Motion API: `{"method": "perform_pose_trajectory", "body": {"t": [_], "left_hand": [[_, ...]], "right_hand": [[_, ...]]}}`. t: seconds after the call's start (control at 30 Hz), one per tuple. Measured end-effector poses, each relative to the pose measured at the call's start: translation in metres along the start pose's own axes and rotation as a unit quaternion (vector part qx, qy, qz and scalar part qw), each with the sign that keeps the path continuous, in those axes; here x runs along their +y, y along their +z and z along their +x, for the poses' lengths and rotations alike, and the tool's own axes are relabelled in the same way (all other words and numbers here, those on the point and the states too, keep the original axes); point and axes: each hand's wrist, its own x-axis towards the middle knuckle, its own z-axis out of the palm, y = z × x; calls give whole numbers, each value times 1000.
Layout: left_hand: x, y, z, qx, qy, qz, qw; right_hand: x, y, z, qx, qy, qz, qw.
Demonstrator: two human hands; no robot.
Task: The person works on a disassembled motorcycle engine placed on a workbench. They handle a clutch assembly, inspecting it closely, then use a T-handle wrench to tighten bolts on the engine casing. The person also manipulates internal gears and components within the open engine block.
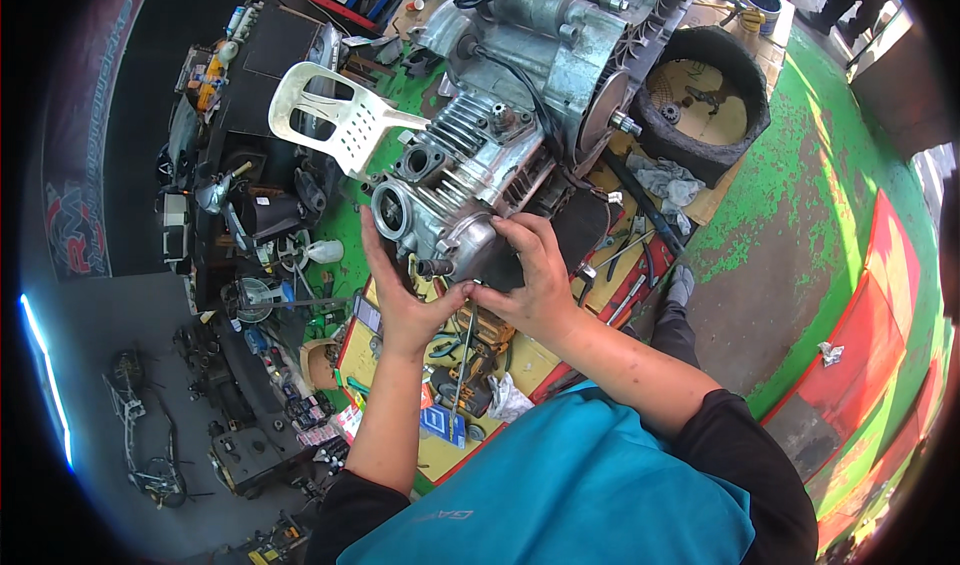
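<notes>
A bare metal engine (540,45) with a finned cylinder fills the upper middle, its cylinder head end pointing toward me. My left hand (405,305) cups the left side of the cylinder head (440,210), fingers beside the round open port (392,211). Curled over the rounded cover on the head's right side is my right hand (535,275). Both thumbs meet at the lower edge, near a short threaded stub (434,266). Just below the thumbs a thin metal rod (464,360) runs down toward the table; I cannot tell whether they touch it. My palms hide part of the head's underside.
Below the engine, a yellow-topped work surface (490,453) carries pliers, a yellow power tool (490,333), a blue packet (441,424) and crumpled white cloth (510,399). A white plastic chair (335,115) stands left. A black round tub (735,145) holding parts sits right.
</notes>
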Motion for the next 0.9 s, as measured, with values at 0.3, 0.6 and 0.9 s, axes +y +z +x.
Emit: {"method": "perform_pose_trajectory", "body": {"t": [0.3,0.6,0.9], "left_hand": [[12,11,9,31,-20,59,998],[6,6,10,16,-22,73,997],[-12,-17,11,-70,6,-79,994]], "right_hand": [[-4,-3,2,-7,-18,-53,998],[-9,-46,41,96,-204,-23,974],[-32,-10,65,355,-308,91,878]]}}
